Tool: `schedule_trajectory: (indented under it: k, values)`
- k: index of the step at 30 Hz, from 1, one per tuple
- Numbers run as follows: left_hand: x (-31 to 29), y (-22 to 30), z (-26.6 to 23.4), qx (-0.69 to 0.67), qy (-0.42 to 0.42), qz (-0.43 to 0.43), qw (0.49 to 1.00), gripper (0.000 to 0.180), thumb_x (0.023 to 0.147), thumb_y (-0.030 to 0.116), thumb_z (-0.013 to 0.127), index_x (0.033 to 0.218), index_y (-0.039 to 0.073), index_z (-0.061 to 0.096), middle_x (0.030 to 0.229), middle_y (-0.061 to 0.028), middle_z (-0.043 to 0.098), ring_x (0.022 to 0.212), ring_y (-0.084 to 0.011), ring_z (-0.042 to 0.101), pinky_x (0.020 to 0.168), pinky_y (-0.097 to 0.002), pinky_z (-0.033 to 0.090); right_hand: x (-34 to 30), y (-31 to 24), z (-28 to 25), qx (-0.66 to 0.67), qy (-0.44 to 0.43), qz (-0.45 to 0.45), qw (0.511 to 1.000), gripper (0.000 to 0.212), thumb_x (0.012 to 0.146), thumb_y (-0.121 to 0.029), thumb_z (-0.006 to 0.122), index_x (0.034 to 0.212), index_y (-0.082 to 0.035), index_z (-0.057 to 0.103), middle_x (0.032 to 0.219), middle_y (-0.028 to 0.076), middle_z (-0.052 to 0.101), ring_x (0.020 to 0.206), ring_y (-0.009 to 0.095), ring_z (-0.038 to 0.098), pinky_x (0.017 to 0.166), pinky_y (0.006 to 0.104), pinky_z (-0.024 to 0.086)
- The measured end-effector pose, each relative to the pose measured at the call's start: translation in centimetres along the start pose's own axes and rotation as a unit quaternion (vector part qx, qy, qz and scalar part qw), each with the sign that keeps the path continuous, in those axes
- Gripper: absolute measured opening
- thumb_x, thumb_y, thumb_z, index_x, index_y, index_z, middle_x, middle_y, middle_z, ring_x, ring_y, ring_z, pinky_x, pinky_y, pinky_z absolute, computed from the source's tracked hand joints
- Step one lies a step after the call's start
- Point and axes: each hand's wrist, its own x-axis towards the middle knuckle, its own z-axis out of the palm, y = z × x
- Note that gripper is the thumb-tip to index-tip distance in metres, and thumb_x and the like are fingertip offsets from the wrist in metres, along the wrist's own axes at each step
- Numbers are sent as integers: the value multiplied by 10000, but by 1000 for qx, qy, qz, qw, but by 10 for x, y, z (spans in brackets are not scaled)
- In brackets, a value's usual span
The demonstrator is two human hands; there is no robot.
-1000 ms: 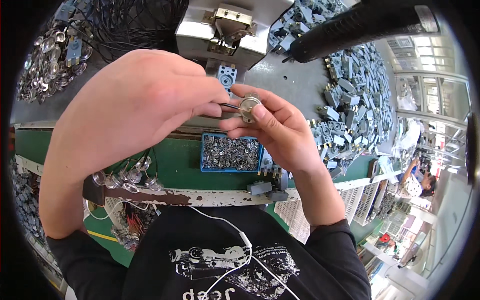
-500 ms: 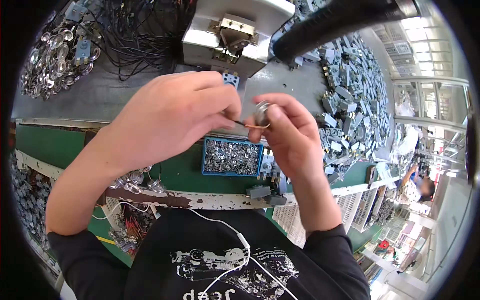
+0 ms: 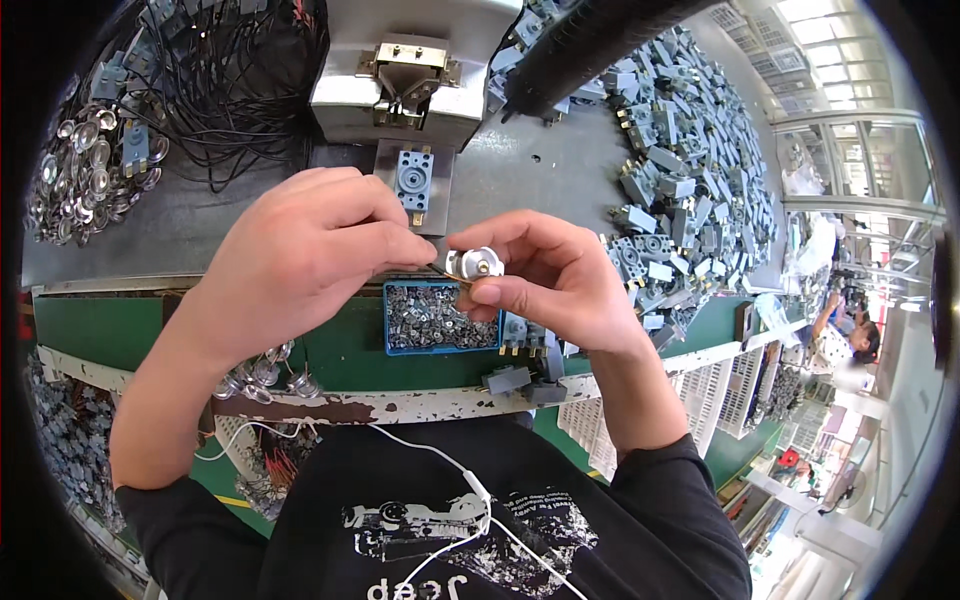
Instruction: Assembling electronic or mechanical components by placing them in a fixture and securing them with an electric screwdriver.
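My right hand [image 3: 565, 285] pinches a round, shiny metal cup-shaped part [image 3: 480, 263] with a small pin at its centre, its round face turned up. The fingers of my left hand [image 3: 305, 240] are closed on a thin dark wire [image 3: 437, 269] that runs to the metal part. Just beyond my hands, a grey-blue switch block [image 3: 413, 182] with brass terminals lies on a small metal plate under the steel press [image 3: 410, 75]. Nearer to me, a blue tray [image 3: 442, 351] holds many small metal pieces.
A large heap of grey switch blocks [image 3: 690, 170] covers the right of the bench. Round metal parts [image 3: 90, 185] and a tangle of black wires [image 3: 225, 90] lie at the far left. A thick black tube [image 3: 590, 50] slants over the bench beside the press.
The metal part has turned so its round face with the pin shows. My view has shifted, and the switch block on the plate now lies uncovered by my left hand.
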Motion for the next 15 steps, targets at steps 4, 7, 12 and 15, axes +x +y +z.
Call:
schedule_trajectory:
  k: [4, 7, 12, 15]
  values:
    - [-3, -3, 1, -107, 34, -64, 992, 303, 761, -100, 767, 976, 112, 768, 903, -1, 653, 825, -190, 632, 672, -324, 484, 2, 5, 3, 37, 16, -34, 999, 374, 970, 11, 689, 1323, 86, 588, 1054, 151, 741, 946, 185, 721, 835, 327, 595]
    - [-3, -5, 2, -111, 35, -36, 993, 282, 762, -81, 778, 965, 115, 768, 894, 2, 652, 811, -194, 625, 667, -324, 477, 6, 6, 4, 11, 10, -52, 999, 376, 992, -27, 674, 1337, 90, 580, 1060, 157, 741, 950, 193, 722, 858, 329, 593]
    - [-9, -11, 0, -45, 30, 26, 998, 242, 758, -6, 807, 944, 146, 771, 897, 21, 662, 782, -192, 608, 666, -326, 453, 25, 3, -13, 41, -91, 15, 995, 381, 1019, -86, 653, 1348, 91, 577, 1088, 164, 740, 990, 211, 723, 919, 338, 581]
    - [-15, -19, -5, -25, -53, 115, 992, 180, 778, 72, 804, 929, 162, 766, 914, 33, 673, 801, -190, 619, 690, -337, 443, 60, 2, -23, 7, -219, 72, 973, 315, 1006, -4, 633, 1299, 62, 538, 1096, 134, 717, 977, 188, 710, 903, 332, 577]
